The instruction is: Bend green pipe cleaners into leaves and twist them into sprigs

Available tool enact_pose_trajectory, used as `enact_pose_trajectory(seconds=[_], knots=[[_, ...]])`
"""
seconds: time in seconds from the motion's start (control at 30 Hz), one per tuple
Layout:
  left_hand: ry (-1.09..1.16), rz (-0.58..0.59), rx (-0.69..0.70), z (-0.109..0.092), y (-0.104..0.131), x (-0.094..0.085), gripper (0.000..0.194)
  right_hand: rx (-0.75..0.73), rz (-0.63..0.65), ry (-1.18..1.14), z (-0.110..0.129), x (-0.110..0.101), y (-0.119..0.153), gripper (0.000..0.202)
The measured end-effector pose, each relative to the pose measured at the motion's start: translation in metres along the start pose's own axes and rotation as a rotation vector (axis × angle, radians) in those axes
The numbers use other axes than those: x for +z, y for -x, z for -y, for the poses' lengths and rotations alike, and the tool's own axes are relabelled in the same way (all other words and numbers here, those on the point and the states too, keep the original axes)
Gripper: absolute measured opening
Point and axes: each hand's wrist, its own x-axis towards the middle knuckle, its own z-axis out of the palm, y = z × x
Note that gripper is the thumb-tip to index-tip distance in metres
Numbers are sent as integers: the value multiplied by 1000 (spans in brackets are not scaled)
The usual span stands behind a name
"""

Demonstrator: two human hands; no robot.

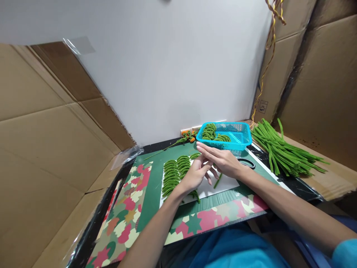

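My left hand [197, 172] and my right hand [224, 160] meet over a white sheet [203, 191]. The right hand's fingers are long and close together, reaching across the left fingertips. On the left hand, the fingers are partly curled; whatever is between the hands is hidden. A short piece of green pipe cleaner [218, 181] shows just below them; I cannot tell whether it is held or lies on the sheet. Curved green pipe cleaner pieces [171, 176] lie in rows along the sheet's left side, partly behind my left forearm.
Behind the hands stands a blue basket [247, 136] with curved green pieces. Scissors [247, 162] lie by my right wrist. A heap of long green pipe cleaners [287, 152] is at right. Orange-and-green flower-like pieces [189, 136] lie left of the basket. Cardboard walls [41, 123] flank the green mat [149, 204].
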Motion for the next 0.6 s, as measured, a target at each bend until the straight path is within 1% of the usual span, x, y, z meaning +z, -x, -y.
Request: enact_pose_trajectory(seconds=[0.1, 0.17, 0.27, 0.33, 0.4, 0.47, 0.6], knots=[[-27, -33, -9, 4, -1, -2, 56, 27, 32, -49, -4, 2, 2, 87], [-34, -74, -20, 4, -2, -4, 54, 90, -14, -88, -7, 2, 5, 84], [-38, -141, -31, 3, -3, -8, 52, 207, -139, -161, -10, 1, 7, 66], [-52, -164, -38, 2, -3, -11, 50, 271, -182, -213, -11, 1, 7, 50], [-69, -168, -48, 1, -3, -11, 49, 319, -182, -264, -11, 1, 7, 38], [-88, -160, -64, 1, -3, -10, 49, 340, -187, -287, -11, 4, 6, 30], [-137, -156, -77, 2, -3, -7, 48, 317, -208, -267, -14, 9, 7, 24]])
